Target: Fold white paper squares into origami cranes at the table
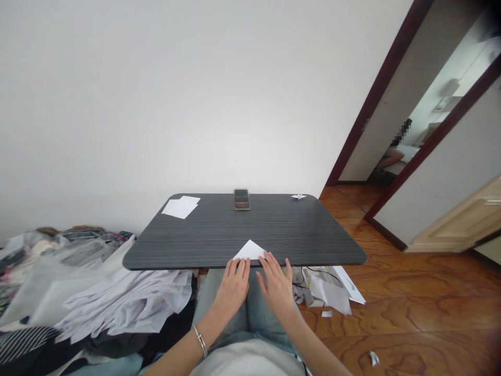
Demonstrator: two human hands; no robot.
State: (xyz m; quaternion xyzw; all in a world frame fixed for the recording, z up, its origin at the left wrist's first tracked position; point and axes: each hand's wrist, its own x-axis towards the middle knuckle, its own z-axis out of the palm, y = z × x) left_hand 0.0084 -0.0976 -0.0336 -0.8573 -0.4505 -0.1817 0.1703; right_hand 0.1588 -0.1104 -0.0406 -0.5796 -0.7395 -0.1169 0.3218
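Observation:
A white sheet of paper folded into a triangle (250, 249) lies at the near edge of a dark grey table (242, 230). My left hand (234, 284) rests flat with its fingertips on the paper's lower left edge, fingers stretched out. My right hand (277, 282) lies flat beside it, fingers spread, its fingertips touching the paper's lower right corner. Neither hand holds anything. A silver bracelet (200, 340) sits on my left wrist.
Two white sheets (180, 207) lie at the table's far left, a small dark stand (241, 199) at the far middle, a small folded paper figure (298, 196) at the far right. Crumpled papers and clothes (97, 297) pile up on the left. Papers (332, 290) lie on the wooden floor at right. A person sits beyond the doorway (395, 154).

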